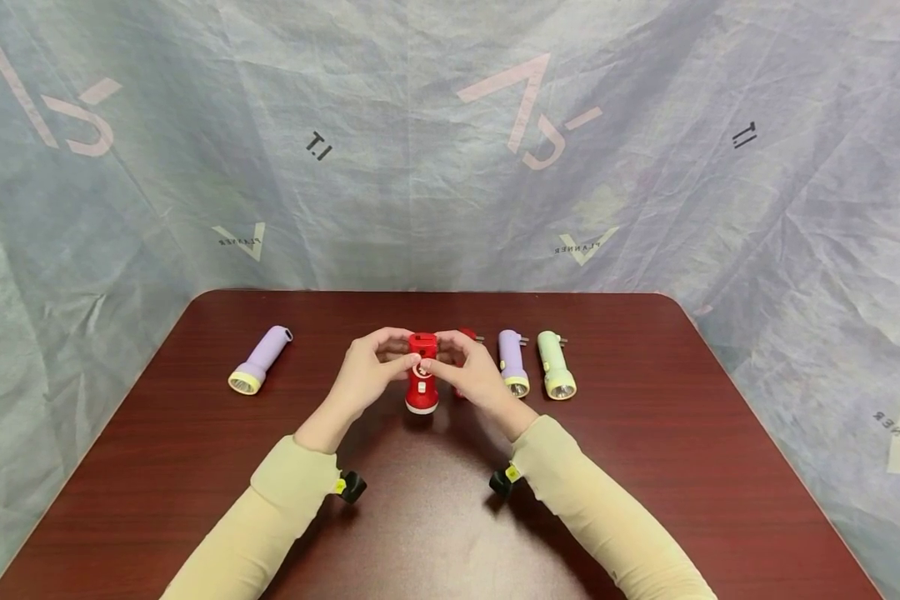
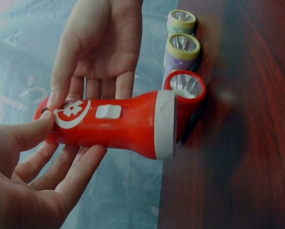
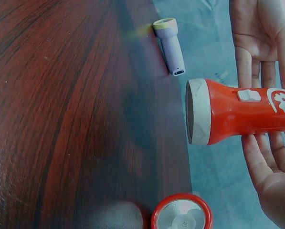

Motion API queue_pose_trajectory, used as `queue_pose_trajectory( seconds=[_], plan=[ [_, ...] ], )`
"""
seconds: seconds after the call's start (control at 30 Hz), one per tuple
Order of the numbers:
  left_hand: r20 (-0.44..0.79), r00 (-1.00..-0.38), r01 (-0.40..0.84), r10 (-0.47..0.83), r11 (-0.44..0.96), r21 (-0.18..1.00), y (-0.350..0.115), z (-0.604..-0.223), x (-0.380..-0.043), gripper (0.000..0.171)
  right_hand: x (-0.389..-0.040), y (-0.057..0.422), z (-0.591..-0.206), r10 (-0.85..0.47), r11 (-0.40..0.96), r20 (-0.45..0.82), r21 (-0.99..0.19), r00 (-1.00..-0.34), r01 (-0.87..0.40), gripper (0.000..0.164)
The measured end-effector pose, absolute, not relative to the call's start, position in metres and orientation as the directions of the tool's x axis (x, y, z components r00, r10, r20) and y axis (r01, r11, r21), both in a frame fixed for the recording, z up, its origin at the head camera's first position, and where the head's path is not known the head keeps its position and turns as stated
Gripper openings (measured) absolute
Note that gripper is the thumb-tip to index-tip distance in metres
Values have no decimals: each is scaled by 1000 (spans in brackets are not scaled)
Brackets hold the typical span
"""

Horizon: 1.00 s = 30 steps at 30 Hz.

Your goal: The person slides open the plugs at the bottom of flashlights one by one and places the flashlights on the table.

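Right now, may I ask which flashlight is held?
The white-rimmed red flashlight: left hand and right hand hold it, while the red-rimmed one, both purple ones and the green one lie on the table.

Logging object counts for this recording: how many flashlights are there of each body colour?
Red: 2, the held red flashlight and a partly hidden red flashlight
Purple: 2, the left purple flashlight and the right purple flashlight
Pale green: 1, the pale green flashlight
Total: 5
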<state>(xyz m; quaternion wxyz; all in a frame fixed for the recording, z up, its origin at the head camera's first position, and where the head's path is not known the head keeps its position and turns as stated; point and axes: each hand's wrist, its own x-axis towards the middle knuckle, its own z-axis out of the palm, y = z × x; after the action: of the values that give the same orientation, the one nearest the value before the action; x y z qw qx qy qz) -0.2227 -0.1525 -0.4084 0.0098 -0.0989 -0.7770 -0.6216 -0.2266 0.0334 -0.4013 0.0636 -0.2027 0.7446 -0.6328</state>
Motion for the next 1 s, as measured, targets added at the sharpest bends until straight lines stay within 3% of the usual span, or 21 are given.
queue_pose_trajectory(
  seconds=[0.57,1.0],
  plan=[
    [301,-946,325,123,329,887,-147,-407,-214,30,-224,39,-405,-309,27,287,-950,-907,-310,32],
    [168,-971,207,168,250,946,-150,-401,-217,35,-226,40,-403,-310,9,285,-953,-907,-302,31]
  ],
)
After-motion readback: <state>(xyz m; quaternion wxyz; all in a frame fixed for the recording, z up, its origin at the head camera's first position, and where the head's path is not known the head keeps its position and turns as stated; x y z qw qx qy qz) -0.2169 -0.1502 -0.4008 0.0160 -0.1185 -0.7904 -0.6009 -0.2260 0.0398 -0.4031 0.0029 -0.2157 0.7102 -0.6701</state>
